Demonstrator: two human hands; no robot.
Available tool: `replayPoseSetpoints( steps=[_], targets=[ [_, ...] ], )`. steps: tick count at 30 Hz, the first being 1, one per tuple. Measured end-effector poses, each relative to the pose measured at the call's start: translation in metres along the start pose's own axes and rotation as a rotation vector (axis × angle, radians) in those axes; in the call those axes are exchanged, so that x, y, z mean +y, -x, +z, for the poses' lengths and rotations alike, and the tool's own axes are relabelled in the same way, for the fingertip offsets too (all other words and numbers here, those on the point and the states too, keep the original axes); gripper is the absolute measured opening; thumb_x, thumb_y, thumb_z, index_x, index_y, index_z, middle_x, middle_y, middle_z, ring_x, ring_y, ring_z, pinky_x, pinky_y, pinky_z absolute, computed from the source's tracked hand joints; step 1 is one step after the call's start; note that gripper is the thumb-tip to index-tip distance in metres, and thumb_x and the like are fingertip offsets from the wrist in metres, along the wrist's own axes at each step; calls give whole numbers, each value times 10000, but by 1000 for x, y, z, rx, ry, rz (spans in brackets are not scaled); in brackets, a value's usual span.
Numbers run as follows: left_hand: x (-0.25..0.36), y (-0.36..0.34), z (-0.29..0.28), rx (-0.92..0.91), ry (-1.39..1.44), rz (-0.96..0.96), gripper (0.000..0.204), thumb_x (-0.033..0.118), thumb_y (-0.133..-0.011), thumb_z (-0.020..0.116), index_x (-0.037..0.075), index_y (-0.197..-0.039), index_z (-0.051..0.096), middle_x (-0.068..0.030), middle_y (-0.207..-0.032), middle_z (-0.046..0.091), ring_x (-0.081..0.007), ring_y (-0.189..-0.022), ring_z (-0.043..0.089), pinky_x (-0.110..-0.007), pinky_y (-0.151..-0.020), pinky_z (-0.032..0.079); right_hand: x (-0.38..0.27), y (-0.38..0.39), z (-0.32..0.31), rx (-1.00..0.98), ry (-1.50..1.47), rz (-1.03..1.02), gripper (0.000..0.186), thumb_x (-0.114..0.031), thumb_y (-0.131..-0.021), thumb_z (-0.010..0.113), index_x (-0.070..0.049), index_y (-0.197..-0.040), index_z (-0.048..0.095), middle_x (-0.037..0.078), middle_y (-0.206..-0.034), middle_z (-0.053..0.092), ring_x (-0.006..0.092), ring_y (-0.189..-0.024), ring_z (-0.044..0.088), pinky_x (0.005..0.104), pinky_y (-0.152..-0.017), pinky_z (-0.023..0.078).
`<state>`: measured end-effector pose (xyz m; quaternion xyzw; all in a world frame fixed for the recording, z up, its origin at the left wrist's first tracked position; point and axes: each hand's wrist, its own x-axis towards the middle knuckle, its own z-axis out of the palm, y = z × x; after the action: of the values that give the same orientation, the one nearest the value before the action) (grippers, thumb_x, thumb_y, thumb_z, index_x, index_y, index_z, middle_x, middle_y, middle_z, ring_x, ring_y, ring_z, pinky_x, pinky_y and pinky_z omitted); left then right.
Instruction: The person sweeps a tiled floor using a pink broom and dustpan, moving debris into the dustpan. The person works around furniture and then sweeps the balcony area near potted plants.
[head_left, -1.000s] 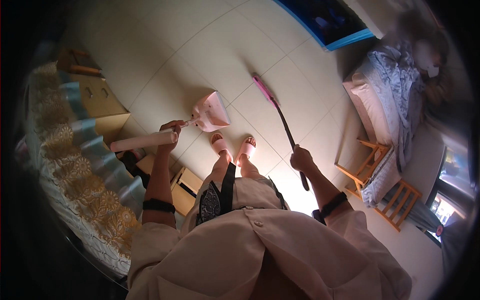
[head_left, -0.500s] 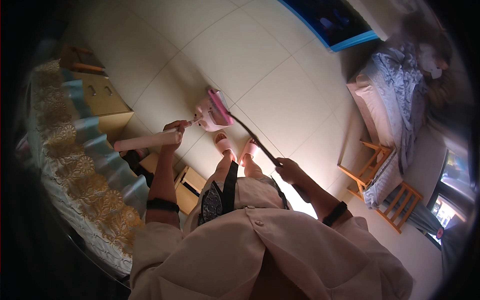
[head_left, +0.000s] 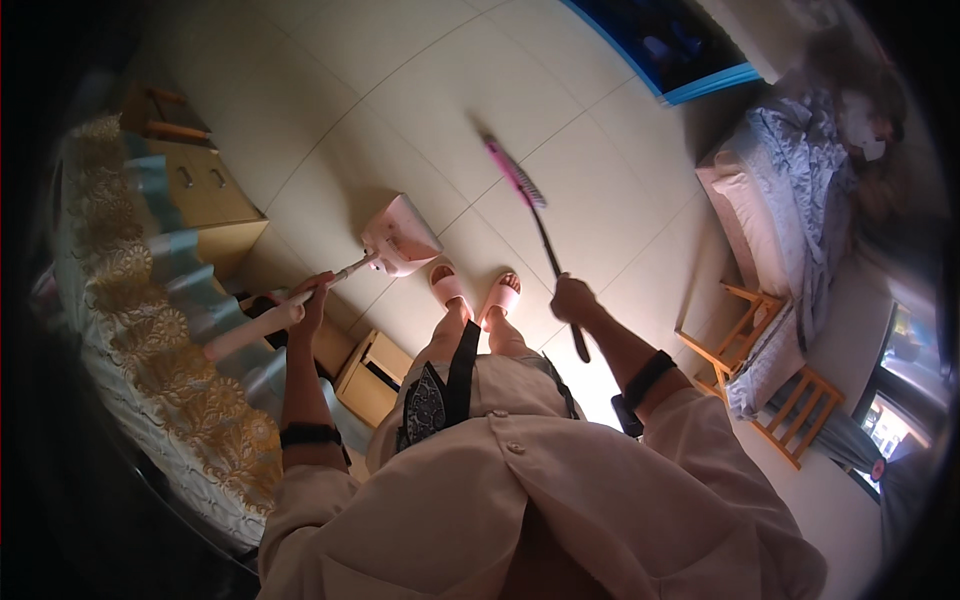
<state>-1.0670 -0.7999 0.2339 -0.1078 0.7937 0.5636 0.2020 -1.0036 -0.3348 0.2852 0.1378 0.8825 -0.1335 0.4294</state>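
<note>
Left hand: fingers wrapped round the long handle of a pink dustpan, at the join between the thin shaft and the thicker pale pink grip. The grip slants back to the left, in view across the edge of the gold-flowered cover. Pan lies ahead of the left foot, mouth facing right; small dark marks visible inside, kind too small to tell.

Right hand: clenched round the dark shaft of a broom, the butt end sticking out below the fist. Pink broom head is well forward, to the right of the dustpan and apart from it, bristles toward the right. Cannot tell whether the head touches the tiled floor.

Surroundings: pink slippers on both feet, just behind the pan. Pale wooden cabinet at left. At right, a wooden chair near a bed with rumpled grey-blue bedding
</note>
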Motion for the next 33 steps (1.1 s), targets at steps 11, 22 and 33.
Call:
replayPoseSetpoints(
  steps=[11,22,33],
  targets=[
    [-7,4,-6,48,198,-45,154,114,-813,510,41,-916,598,17,-765,570,-32,-614,444,-173,-530,360,-66,52,-5,-271,-229,-257,275,-161,-728,469,-33,-962,533,216,-838,578,325,-808,569,389,-689,445],
    [-20,68,-1,360,397,-104,136,69,-780,525,29,-869,620,19,-647,497,-50,-565,405,-178,-475,322,-92,-30,-89,80,301,-184,303,-112,-738,474,54,-986,418,230,-853,580,340,-848,572,400,-720,468],
    [-35,82,50,602,389,-166,127,109,-795,554,61,-887,628,64,-559,441,-30,-494,365,-165,-448,292,-139,-73,-61,-200,577,-576,302,-134,-691,539,63,-920,539,198,-944,555,323,-838,577,372,-701,480]
  ],
)
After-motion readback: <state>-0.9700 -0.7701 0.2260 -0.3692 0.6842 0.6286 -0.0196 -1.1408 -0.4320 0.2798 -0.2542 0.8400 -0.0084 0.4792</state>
